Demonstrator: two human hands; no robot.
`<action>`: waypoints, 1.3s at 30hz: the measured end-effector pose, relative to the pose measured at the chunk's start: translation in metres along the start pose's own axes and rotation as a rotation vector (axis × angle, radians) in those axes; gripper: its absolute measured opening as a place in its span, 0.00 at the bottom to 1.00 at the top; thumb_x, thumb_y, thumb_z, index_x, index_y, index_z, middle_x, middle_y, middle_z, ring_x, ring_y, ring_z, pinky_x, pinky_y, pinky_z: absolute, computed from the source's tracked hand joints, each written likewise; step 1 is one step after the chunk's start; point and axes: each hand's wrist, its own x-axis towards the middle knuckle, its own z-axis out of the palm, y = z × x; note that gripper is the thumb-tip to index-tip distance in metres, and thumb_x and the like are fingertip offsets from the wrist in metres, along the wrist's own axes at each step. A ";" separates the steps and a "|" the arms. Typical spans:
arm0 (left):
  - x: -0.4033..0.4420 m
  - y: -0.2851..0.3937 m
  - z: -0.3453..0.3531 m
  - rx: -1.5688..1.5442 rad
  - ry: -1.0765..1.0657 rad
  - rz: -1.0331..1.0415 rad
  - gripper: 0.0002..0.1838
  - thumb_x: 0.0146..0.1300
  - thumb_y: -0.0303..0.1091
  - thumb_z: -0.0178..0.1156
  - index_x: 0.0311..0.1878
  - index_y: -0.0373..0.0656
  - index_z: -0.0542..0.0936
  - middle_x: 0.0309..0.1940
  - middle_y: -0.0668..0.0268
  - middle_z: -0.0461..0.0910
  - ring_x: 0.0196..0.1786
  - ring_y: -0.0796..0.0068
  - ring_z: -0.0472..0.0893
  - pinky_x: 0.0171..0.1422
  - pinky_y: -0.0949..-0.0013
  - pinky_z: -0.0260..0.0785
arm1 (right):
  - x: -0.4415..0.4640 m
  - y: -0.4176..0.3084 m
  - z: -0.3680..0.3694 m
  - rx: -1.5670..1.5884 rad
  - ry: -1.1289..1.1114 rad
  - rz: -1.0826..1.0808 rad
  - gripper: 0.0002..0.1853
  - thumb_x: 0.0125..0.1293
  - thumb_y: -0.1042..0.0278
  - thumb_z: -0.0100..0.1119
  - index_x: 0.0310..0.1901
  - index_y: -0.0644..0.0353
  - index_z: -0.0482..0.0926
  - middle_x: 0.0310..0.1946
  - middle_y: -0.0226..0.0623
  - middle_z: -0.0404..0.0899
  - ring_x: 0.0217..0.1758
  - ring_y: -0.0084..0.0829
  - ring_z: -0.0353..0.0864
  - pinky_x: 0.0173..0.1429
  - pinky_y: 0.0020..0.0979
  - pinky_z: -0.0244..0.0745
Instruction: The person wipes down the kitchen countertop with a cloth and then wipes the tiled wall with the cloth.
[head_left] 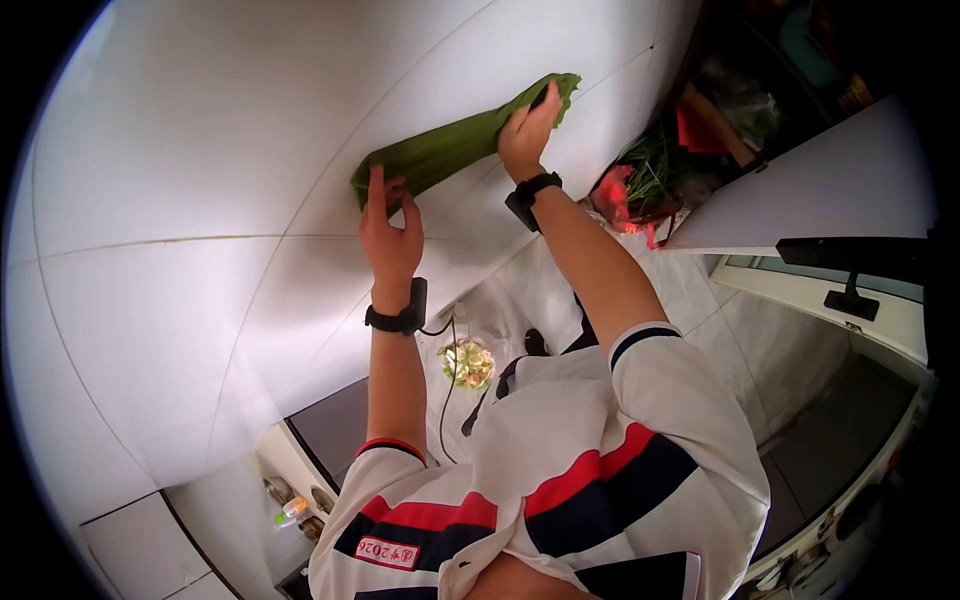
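A long, folded green leaf (440, 152) is held up before a white tiled wall, slanting upward to the right. Its left end rests in my left hand (392, 235), where the fingers lie against it and the thumb stands partly apart. Nearer the ragged right end, my right hand (524, 140) grips the leaf, with some fingers hidden behind it. Each wrist wears a black strap with a small dark device; a cable runs down from the left one.
White tiles (150, 150) fill the left and top. On the floor below lies a bag of pale green scraps (467, 363). A red bag with green stalks (648, 180) sits by a pale cabinet door (820, 190) at right. Small bottles (293, 510) stand lower left.
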 end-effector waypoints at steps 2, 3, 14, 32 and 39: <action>-0.009 -0.004 -0.011 -0.022 0.013 -0.023 0.30 0.62 0.20 0.56 0.69 0.36 0.65 0.44 0.58 0.83 0.41 0.68 0.82 0.48 0.68 0.75 | -0.001 -0.014 -0.004 0.069 -0.039 0.072 0.33 0.65 0.72 0.46 0.68 0.78 0.51 0.65 0.67 0.57 0.71 0.62 0.54 0.78 0.48 0.43; -0.011 -0.006 -0.017 -0.049 0.031 -0.037 0.31 0.61 0.20 0.56 0.69 0.36 0.65 0.43 0.58 0.83 0.41 0.68 0.82 0.48 0.68 0.75 | 0.000 -0.022 -0.003 0.078 -0.044 0.065 0.33 0.64 0.73 0.46 0.68 0.78 0.51 0.66 0.67 0.57 0.71 0.62 0.53 0.78 0.48 0.42; -0.064 -0.060 -0.157 0.059 0.381 -0.130 0.30 0.63 0.20 0.57 0.69 0.34 0.64 0.39 0.62 0.79 0.38 0.71 0.78 0.47 0.69 0.72 | -0.082 -0.203 0.040 0.278 -0.303 -0.440 0.35 0.49 0.76 0.51 0.63 0.73 0.62 0.50 0.57 0.70 0.65 0.63 0.61 0.76 0.63 0.32; -0.057 -0.052 -0.092 -0.082 0.142 -0.045 0.32 0.61 0.19 0.58 0.70 0.39 0.66 0.44 0.59 0.81 0.43 0.69 0.81 0.51 0.68 0.75 | -0.028 -0.089 -0.024 0.026 -0.327 -0.225 0.36 0.61 0.72 0.55 0.69 0.74 0.53 0.64 0.62 0.62 0.67 0.57 0.63 0.72 0.43 0.58; -0.046 -0.047 -0.065 -0.085 0.228 -0.020 0.32 0.57 0.19 0.60 0.68 0.41 0.69 0.40 0.59 0.79 0.42 0.65 0.79 0.47 0.65 0.75 | -0.028 -0.084 -0.047 -0.041 -0.454 -0.274 0.34 0.61 0.73 0.54 0.68 0.74 0.54 0.63 0.63 0.64 0.66 0.57 0.65 0.71 0.44 0.59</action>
